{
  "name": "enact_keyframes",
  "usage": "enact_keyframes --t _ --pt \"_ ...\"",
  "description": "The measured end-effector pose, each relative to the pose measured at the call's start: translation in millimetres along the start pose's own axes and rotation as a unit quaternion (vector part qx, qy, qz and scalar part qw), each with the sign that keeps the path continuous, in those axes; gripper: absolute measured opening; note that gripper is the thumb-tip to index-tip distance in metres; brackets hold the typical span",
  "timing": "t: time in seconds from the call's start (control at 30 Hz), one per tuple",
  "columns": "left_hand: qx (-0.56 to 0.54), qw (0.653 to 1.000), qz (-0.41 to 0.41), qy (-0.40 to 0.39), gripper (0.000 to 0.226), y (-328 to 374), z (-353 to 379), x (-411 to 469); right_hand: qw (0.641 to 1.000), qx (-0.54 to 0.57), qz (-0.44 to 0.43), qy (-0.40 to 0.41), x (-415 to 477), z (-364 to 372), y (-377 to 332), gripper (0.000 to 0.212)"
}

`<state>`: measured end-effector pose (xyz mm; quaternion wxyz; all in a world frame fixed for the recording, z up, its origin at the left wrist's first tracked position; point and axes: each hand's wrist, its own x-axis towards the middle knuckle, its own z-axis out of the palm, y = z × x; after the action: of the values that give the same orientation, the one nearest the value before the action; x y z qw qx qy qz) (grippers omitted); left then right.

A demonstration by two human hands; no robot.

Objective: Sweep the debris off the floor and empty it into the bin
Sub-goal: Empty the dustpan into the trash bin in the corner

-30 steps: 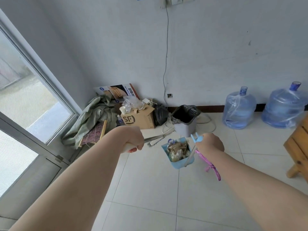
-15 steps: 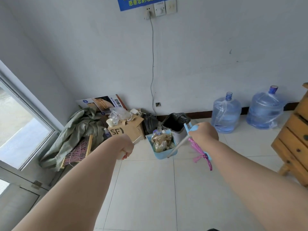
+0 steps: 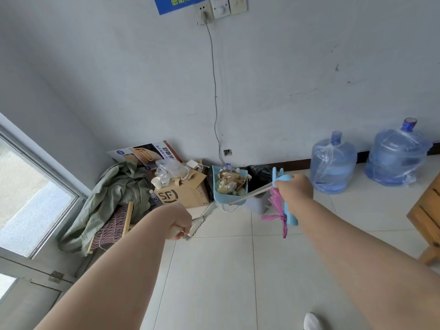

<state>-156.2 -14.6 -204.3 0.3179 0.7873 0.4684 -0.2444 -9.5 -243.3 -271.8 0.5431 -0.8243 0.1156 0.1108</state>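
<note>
Debris (image 3: 230, 184) piled in dustpan (image 3: 217, 198) by bin (image 3: 257, 204), dump pending; right hand (image 3: 294, 189) grip wraps dustpan handle, left hand (image 3: 179, 221) grip clamps tongs (image 3: 202, 217).

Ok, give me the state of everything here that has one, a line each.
Dustpan, full of debris, held up by the bin.
Bin, open, black liner in.
Tongs, held off the floor.
Left hand, grips tongs.
Right hand, grips dustpan handle.
Box, flaps open.
Jugs, upright, capped.
Plug, plugged in.
</note>
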Motion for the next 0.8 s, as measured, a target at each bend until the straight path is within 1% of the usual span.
enact_keyframes --t 0.13,0.23,0.3,0.4,0.47,0.53,0.63,0.7,0.73,0.77,0.8 --pt "0.012 1.0 -0.019 -0.006 0.026 42 5 13 0.994 0.076 0.078 -0.021 42 -7 0 0.014" --pt "0.01 0.999 -0.032 -0.007 0.029 74 12 25 0.978 0.145 0.149 -0.019 74 -15 0 0.02" --pt "0.018 0.999 -0.04 -0.007 0.028 91 17 29 0.962 0.182 0.2 -0.027 93 -19 -1 0.024" --pt "0.033 0.998 -0.052 -0.006 0.03 109 21 38 0.94 0.216 0.261 -0.045 115 -21 2 0.029" --pt "0.047 0.997 -0.055 -0.004 0.033 117 21 43 0.926 0.24 0.287 -0.042 126 -17 7 0.03" --pt "0.059 0.996 -0.061 -0.007 0.033 122 19 49 0.92 0.243 0.301 -0.056 134 -15 12 0.029" --pt "0.077 0.995 -0.066 -0.007 0.029 128 18 58 0.909 0.289 0.286 -0.096 145 -6 15 0.013" --pt "0.085 0.994 -0.067 -0.006 0.028 131 18 64 0.907 0.265 0.3 -0.129 168 14 37 0.02" --pt "0.087 0.994 -0.068 -0.008 0.028 132 17 67 0.905 0.239 0.32 -0.144 178 23 49 0.023" --pt "0.09 0.993 -0.07 -0.009 0.028 133 17 70 0.893 0.25 0.347 -0.136 186 31 58 0.021" --pt "0.093 0.993 -0.071 -0.011 0.027 135 16 71 0.885 0.28 0.346 -0.135 193 37 64 0.017"
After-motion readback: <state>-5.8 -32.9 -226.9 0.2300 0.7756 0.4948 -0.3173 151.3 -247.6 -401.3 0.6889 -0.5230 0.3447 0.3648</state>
